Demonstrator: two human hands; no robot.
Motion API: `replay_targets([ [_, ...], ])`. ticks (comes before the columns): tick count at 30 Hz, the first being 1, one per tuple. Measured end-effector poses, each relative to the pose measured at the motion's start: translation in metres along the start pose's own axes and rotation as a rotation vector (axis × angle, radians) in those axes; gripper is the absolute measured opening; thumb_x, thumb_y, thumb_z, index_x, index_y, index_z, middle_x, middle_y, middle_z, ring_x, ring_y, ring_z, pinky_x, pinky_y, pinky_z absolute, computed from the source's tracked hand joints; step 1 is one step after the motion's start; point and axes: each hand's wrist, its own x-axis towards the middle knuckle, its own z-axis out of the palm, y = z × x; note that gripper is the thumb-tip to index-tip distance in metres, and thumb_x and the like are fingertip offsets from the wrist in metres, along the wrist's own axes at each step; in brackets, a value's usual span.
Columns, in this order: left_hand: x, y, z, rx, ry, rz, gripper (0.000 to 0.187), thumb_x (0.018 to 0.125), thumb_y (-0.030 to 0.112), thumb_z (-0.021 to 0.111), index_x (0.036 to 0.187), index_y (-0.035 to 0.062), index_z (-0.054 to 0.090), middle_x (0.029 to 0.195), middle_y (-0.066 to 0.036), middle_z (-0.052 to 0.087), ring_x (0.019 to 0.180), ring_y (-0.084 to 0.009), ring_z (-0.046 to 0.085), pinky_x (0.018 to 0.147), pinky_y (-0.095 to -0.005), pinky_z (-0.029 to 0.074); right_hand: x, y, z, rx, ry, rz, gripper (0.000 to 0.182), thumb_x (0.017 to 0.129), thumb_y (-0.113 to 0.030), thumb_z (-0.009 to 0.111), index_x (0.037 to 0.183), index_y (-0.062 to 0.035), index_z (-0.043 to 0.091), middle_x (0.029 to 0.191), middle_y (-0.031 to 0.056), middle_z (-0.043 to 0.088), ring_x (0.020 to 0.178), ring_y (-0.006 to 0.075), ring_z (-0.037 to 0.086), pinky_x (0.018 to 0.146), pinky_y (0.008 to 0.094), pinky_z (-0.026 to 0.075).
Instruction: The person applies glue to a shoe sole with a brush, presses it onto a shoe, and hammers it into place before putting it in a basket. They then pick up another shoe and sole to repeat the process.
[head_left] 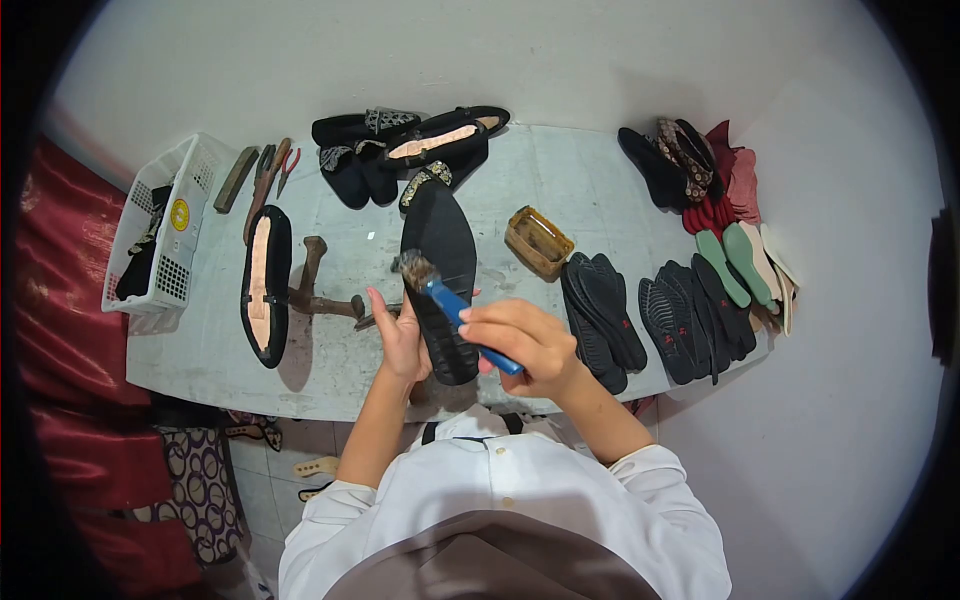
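My left hand [402, 340] is closed on a black shoe sole [440, 235], supporting it from its left side and beneath, so some fingers are hidden. The sole's ribbed heel end points toward me. In my right hand [530, 345] is a brush [450, 302] with a blue handle, its bristles right at the sole's left edge. Beyond the sole's tip shows a gold-patterned shoe toe [428, 180]. To the right stands an open amber container [540, 243] with brown residue on its walls. A metal shoe last stand [315, 290] lies left of my left hand.
Several black soles [605, 320] lie on the right, beside green insoles [745, 260]. Black shoes [365, 165] are grouped at the back. Left are an unfinished black shoe [266, 285], red-handled pliers [288, 170] and a white basket [165, 230] on the table [200, 350].
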Motion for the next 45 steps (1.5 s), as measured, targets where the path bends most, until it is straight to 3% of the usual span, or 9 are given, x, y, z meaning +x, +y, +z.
replay_targets([
  [5, 0.002, 0.004, 0.000, -0.027, 0.080, -0.068, 0.096, 0.078, 0.081, 0.006, 0.138, 0.0099, 0.031, 0.122, -0.022, 0.053, 0.102, -0.0321, 0.059, 0.091, -0.0427, 0.047, -0.002, 0.000, -0.011, 0.121, 0.011, 0.022, 0.041, 0.054, 0.004, 0.064, 0.096, 0.0018, 0.063, 0.092, 0.0159, 0.065, 0.076, 0.0306, 0.064, 0.069, 0.0357, 0.053],
  [8, 0.006, -0.005, -0.022, -0.184, -0.405, -0.018, 0.094, 0.079, 0.080, 0.006, 0.137, 0.0109, 0.032, 0.121, -0.022, 0.053, 0.100, -0.0320, 0.060, 0.086, -0.0439, 0.051, 0.005, 0.004, -0.017, -0.057, 0.106, -0.001, 0.039, 0.054, 0.002, 0.065, 0.093, 0.0009, 0.065, 0.092, 0.0144, 0.065, 0.075, 0.0296, 0.065, 0.067, 0.0340, 0.054],
  [12, 0.000, 0.002, 0.008, -0.082, 0.085, -0.077, 0.089, 0.082, 0.077, 0.007, 0.134, 0.0091, 0.033, 0.114, -0.021, 0.055, 0.087, -0.0311, 0.064, 0.073, -0.0449, 0.055, 0.001, 0.003, -0.015, -0.079, -0.036, -0.117, 0.039, 0.056, -0.001, 0.066, 0.095, 0.0008, 0.065, 0.093, 0.0147, 0.065, 0.076, 0.0289, 0.065, 0.065, 0.0332, 0.054],
  [16, -0.001, 0.000, -0.014, -0.030, -0.306, -0.066, 0.087, 0.083, 0.075, 0.007, 0.134, 0.0090, 0.032, 0.116, -0.021, 0.054, 0.081, -0.0322, 0.063, 0.072, -0.0468, 0.055, 0.010, 0.017, -0.031, -0.212, -0.007, -0.105, 0.036, 0.058, 0.000, 0.069, 0.094, 0.0011, 0.065, 0.092, 0.0159, 0.065, 0.076, 0.0278, 0.065, 0.064, 0.0334, 0.054],
  [25, -0.003, 0.004, -0.015, 0.013, -0.045, -0.042, 0.097, 0.080, 0.080, 0.010, 0.128, 0.0018, 0.041, 0.114, -0.022, 0.056, 0.087, -0.0322, 0.064, 0.076, -0.0434, 0.054, 0.001, -0.002, -0.020, 0.021, -0.182, -0.158, 0.044, 0.054, -0.003, 0.070, 0.098, 0.0016, 0.063, 0.092, 0.0156, 0.065, 0.075, 0.0290, 0.065, 0.062, 0.0343, 0.054],
  [29, -0.002, 0.008, -0.018, -0.046, -0.396, -0.074, 0.086, 0.087, 0.070, 0.009, 0.130, 0.0013, 0.040, 0.113, -0.020, 0.056, 0.079, -0.0287, 0.063, 0.072, -0.0431, 0.054, 0.015, 0.016, -0.032, -0.121, -0.045, -0.149, 0.041, 0.055, -0.002, 0.069, 0.096, 0.0013, 0.064, 0.092, 0.0144, 0.065, 0.074, 0.0279, 0.064, 0.062, 0.0340, 0.053],
  [36, -0.008, 0.008, -0.015, 0.133, 0.010, -0.178, 0.089, 0.088, 0.070, 0.008, 0.126, -0.0014, 0.044, 0.106, -0.019, 0.059, 0.075, -0.0263, 0.062, 0.072, -0.0409, 0.052, 0.013, 0.001, -0.026, -0.010, -0.225, -0.250, 0.031, 0.065, -0.011, 0.067, 0.093, 0.0016, 0.064, 0.092, 0.0150, 0.064, 0.075, 0.0281, 0.064, 0.063, 0.0340, 0.054],
  [39, -0.004, 0.010, -0.025, 0.041, -0.381, -0.182, 0.088, 0.088, 0.069, 0.008, 0.126, -0.0009, 0.045, 0.105, -0.021, 0.059, 0.076, -0.0269, 0.062, 0.073, -0.0406, 0.051, 0.020, 0.014, -0.038, -0.092, -0.141, -0.182, 0.030, 0.065, -0.009, 0.067, 0.092, 0.0025, 0.064, 0.092, 0.0154, 0.064, 0.075, 0.0283, 0.064, 0.064, 0.0341, 0.054],
  [45, -0.006, 0.011, -0.010, 0.030, -0.018, -0.202, 0.087, 0.088, 0.069, 0.009, 0.128, 0.0007, 0.044, 0.110, -0.019, 0.057, 0.076, -0.0282, 0.061, 0.072, -0.0426, 0.051, 0.017, 0.006, -0.028, -0.105, -0.171, -0.297, 0.032, 0.059, -0.004, 0.071, 0.090, 0.0010, 0.064, 0.094, 0.0136, 0.064, 0.077, 0.0276, 0.065, 0.061, 0.0322, 0.055],
])
